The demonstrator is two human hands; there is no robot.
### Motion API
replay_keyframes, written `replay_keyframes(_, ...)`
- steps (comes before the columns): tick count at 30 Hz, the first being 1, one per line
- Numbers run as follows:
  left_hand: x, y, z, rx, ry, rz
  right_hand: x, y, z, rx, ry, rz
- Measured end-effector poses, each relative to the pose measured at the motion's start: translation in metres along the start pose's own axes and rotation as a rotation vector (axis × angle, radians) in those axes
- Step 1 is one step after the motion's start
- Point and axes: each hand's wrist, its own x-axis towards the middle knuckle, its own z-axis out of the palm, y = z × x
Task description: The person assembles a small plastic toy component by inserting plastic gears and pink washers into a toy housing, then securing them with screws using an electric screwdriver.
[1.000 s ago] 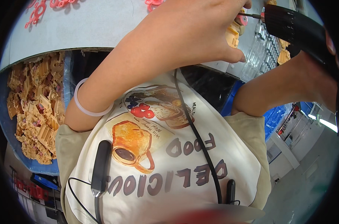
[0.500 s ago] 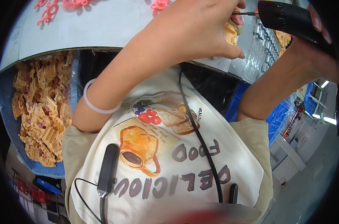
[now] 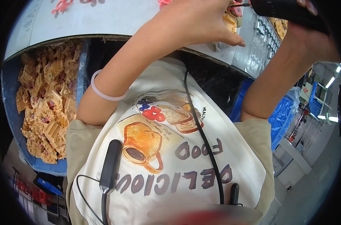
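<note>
My left hand [image 3: 206, 23] reaches over the table at the top of the head view, its fingers around a small tan plastic part [image 3: 229, 23] with a pink piece [image 3: 236, 10] on it. The thumb sticks out along the near side, and the fingertips are partly cut off by the upper edge. A black electric screwdriver [image 3: 285, 12] is gripped in my right hand [image 3: 309, 41]. Its thin bit points left and meets the part at the pink piece; the exact contact is too small to tell.
A blue bin [image 3: 7, 101] of tan plastic parts [image 3: 46, 108] stands at the left below the table [image 3: 84, 22]. Pink pieces [image 3: 61, 5] lie on the tabletop. Clear plastic trays [image 3: 258, 48] sit to the right. A black cable [image 3: 202, 138] hangs across my shirt.
The view has shifted slightly, so the table, hands and screwdriver appear higher. Both hands keep their grip, and the bit stays at the part.
</note>
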Motion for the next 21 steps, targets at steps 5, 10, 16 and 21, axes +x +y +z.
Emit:
replay_keyframes(5,-0.003,0.002,-0.001,-0.014,0.032,0.059,0.003,-0.011,0.062,0.019,-0.038,-0.041)
replay_keyframes(10,-0.008,-0.011,0.013,0.122,0.163,0.145,0.0,-0.023,0.179,0.049,-0.088,-0.103)
replay_keyframes(16,-0.01,-0.004,0.004,0.109,0.082,0.106,-0.004,-0.018,0.221,-0.022,-0.013,-0.16)
replay_keyframes(21,-0.006,0.006,-0.01,-0.015,-0.041,0.004,0.001,-0.02,0.218,-0.048,-0.044,-0.188)
